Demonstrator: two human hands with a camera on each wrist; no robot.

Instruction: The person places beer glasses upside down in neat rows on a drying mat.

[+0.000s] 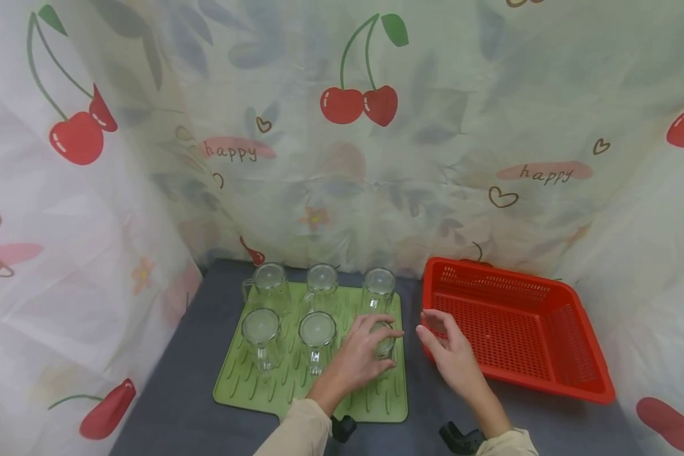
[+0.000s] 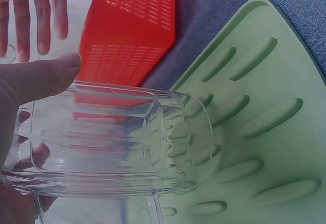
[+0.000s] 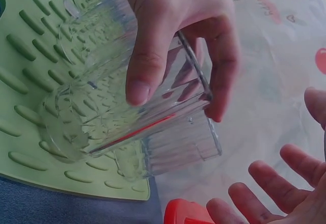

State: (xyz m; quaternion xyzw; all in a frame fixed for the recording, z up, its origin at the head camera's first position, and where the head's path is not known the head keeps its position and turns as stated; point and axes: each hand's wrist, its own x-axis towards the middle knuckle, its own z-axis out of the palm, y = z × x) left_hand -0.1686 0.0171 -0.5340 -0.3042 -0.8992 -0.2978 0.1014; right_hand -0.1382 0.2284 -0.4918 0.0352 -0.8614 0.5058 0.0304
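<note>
My left hand (image 1: 354,360) grips an upturned glass mug (image 1: 385,345) at the front right of a green drying mat (image 1: 242,387). In the right wrist view, the thumb lies along this mug's side and the fingers reach round its base. Its clear body (image 2: 102,132) fills the left wrist view, mouth toward the mat; whether the rim touches cannot be told. Several more upturned glass mugs stand in two rows, among them a front middle mug (image 1: 317,332) and a back right mug (image 1: 379,285). My right hand (image 1: 455,358) is held in the air, fingers apart, holding nothing.
A red perforated plastic basket (image 1: 547,383) sits right of the mat, near my right hand. Both stand on a dark grey tabletop (image 1: 171,392). Cherry-printed sheeting (image 1: 353,183) encloses the back and sides.
</note>
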